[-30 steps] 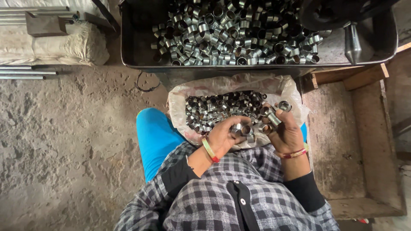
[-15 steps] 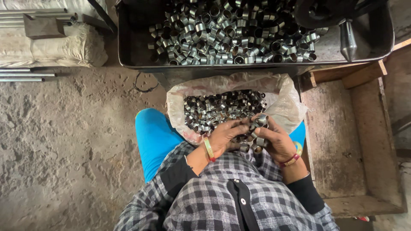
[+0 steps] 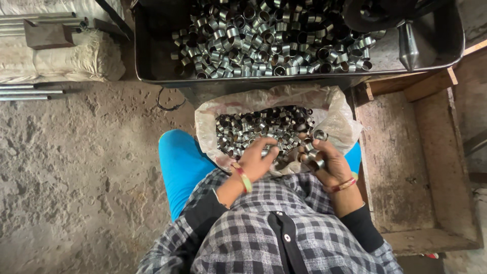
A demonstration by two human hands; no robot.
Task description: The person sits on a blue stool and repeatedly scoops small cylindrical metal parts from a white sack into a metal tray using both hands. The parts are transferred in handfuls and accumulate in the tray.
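Observation:
A white sack (image 3: 335, 114) lies open on my lap, filled with several short metal rings (image 3: 258, 127). My left hand (image 3: 258, 161) rests palm down in the near edge of the pile, fingers curled among the rings. My right hand (image 3: 324, 161) is closed around a few metal rings at the sack's right side, and one ring (image 3: 319, 135) sticks up above its fingers. Both wrists wear coloured bangles. My checked shirt and blue trousers fill the bottom of the view.
A dark metal tray (image 3: 152, 61) beyond the sack holds a large heap of the same rings (image 3: 264, 38) and a pointed steel cone (image 3: 407, 46). A shallow wooden box (image 3: 406, 162) sits at the right. Stuffed sacks and steel rods (image 3: 30, 91) lie at the left on rough concrete floor.
Both hands came down from holding rings above the sack and now sit lower in the pile. The left hand has flattened onto the rings.

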